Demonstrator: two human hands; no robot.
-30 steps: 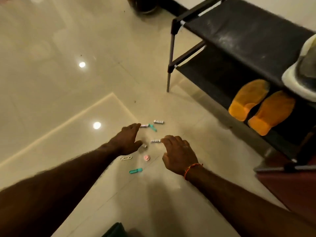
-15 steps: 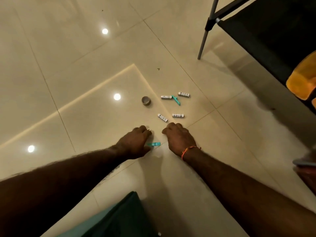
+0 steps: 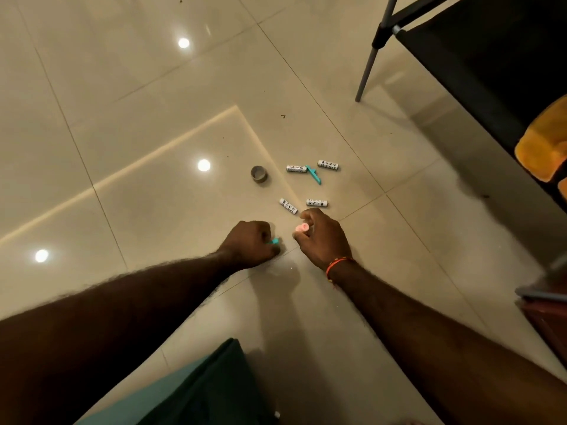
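On the glossy tiled floor my left hand [image 3: 252, 244] is curled round a small teal clip [image 3: 274, 241], whose tip pokes out by the thumb. My right hand [image 3: 322, 237] pinches a small pink round piece [image 3: 302, 227] between its fingertips, just off the floor. Beyond the hands lie several white batteries [image 3: 316, 203], a second teal clip [image 3: 314, 175] and a small grey metal ring [image 3: 258, 173].
A black rack [image 3: 478, 65] with a grey leg [image 3: 368, 65] stands at the upper right, with an orange slipper [image 3: 543, 154] on its lower shelf. A teal cloth [image 3: 196, 391] covers the bottom middle. A dark red object [image 3: 549, 314] sits at the right edge.
The view has tilted down and closed in. My left hand has curled round the teal clip, and my right hand has picked up the pink piece from the floor.
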